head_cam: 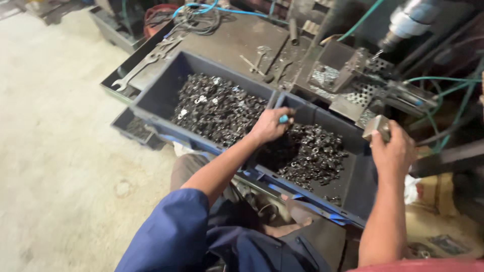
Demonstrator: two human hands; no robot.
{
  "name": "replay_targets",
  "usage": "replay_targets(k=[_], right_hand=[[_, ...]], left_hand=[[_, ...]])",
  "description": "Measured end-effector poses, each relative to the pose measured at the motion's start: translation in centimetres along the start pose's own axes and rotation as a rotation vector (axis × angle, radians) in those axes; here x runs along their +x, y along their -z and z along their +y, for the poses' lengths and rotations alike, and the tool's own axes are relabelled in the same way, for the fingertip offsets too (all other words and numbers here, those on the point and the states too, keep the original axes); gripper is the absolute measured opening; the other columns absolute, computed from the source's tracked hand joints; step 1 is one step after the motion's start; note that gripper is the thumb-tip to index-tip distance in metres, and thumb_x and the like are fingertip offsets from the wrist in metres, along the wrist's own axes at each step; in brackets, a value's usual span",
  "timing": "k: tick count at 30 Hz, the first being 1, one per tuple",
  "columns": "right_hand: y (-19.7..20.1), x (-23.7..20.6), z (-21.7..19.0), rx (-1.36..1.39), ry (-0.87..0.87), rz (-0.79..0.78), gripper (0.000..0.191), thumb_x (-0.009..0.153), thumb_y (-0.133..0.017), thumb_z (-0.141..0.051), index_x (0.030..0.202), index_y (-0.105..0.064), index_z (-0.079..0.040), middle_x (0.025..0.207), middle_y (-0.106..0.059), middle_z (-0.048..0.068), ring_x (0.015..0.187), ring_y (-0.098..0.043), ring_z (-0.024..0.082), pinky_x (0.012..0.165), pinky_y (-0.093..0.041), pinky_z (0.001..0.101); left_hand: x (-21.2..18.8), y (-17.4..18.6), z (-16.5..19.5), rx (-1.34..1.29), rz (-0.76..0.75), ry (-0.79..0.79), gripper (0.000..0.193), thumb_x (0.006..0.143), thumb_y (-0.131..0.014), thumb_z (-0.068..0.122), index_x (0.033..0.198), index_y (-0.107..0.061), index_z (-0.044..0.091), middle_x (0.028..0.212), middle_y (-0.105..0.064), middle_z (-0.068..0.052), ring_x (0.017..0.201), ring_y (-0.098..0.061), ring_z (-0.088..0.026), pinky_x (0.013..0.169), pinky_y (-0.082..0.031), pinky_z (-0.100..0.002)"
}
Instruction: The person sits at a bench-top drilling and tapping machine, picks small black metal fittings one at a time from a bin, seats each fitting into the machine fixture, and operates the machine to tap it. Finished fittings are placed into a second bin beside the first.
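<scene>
**Two bins of small metal parts, both hands busy**

Closest to me is the person's lap, dark blue work clothes, with a blue sleeve (171,229) on the left arm. Just past the knees sit two dark plastic bins side by side, tilted a bit. The right-hand bin (360,186) has a loose heap of small black metal parts (312,156) in it, thinning out toward the near wall. The left-hand bin (156,95) holds a bigger heap of the same stuff (217,108).

The left hand (269,126) is right at the wall between the two bins, grip curled closed around a thin tool with a blue handle (284,119) that pokes out past the knuckles. The right hand (393,151) is up at the far rim of the right-hand bin, fingers pinched shut on a small greyish metal block (377,127).

Beyond the bins is a grimy metal tabletop (232,43) with wrenches (138,70) lying on its left edge. Further right there's a machine fixture with a perforated plate (370,90), and thin green hoses (438,83) looping about it.
</scene>
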State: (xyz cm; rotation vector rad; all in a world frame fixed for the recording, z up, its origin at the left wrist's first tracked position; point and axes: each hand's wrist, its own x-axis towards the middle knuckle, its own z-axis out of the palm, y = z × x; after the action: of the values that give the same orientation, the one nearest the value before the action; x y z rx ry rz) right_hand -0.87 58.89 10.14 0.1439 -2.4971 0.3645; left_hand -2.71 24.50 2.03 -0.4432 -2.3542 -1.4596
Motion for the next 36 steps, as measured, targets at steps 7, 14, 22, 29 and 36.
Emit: replay_targets(k=[7,14,22,29,36], right_hand=[[1.5,-12.4,-0.1,0.202,-0.151,-0.01,0.072,0.094,-0.077,-0.025,0.155,-0.05,0.002,0.146,-0.06,0.023,0.132,-0.056,0.04,0.11,-0.044,0.0489],[-0.4,-16.3,0.1,0.335,-0.295,0.042,0.05,0.096,-0.075,-0.018,0.141,-0.063,0.001,0.129,-0.071,0.018,0.115,-0.069,0.03,0.099,-0.054,0.0398],[-0.1,-16.4,-0.3,0.336,-0.349,0.039,0.037,0.098,-0.072,-0.015,0.131,-0.068,0.001,0.115,-0.075,0.017,0.107,-0.073,0.025,0.099,-0.055,0.0371],[0.1,-16.5,-0.7,0.448,-0.365,0.115,0.037,0.098,-0.07,-0.008,0.131,-0.065,0.007,0.116,-0.073,0.02,0.104,-0.072,0.023,0.092,-0.057,0.0344],[0.1,-16.6,-1.0,0.498,-0.395,0.125,0.035,0.099,-0.069,-0.008,0.13,-0.066,0.007,0.112,-0.074,0.018,0.098,-0.072,0.02,0.089,-0.057,0.0316]], left_hand=[[1.0,8.8,-5.4,0.459,0.069,0.062,0.029,0.082,-0.074,0.019,0.11,-0.073,0.015,0.103,-0.074,-0.016,0.093,-0.071,-0.038,0.084,-0.056,-0.048],[0.5,11.3,-8.9,0.676,-0.052,-0.018,0.055,0.061,-0.072,0.021,0.115,-0.069,0.012,0.1,-0.073,-0.018,0.09,-0.069,-0.04,0.082,-0.051,-0.05],[0.9,10.0,-9.5,0.769,-0.086,0.056,0.023,0.086,-0.06,0.02,0.105,-0.066,0.008,0.097,-0.074,-0.016,0.091,-0.071,-0.036,0.086,-0.05,-0.051],[1.8,9.4,-10.0,0.82,-0.11,0.034,0.023,0.09,-0.061,0.019,0.111,-0.07,0.013,0.096,-0.074,-0.016,0.087,-0.072,-0.036,0.089,-0.051,-0.053],[1.5,10.3,-9.6,0.614,-0.016,0.215,0.024,0.087,-0.067,0.028,0.107,-0.076,0.018,0.098,-0.074,-0.019,0.089,-0.071,-0.041,0.079,-0.056,-0.052]])
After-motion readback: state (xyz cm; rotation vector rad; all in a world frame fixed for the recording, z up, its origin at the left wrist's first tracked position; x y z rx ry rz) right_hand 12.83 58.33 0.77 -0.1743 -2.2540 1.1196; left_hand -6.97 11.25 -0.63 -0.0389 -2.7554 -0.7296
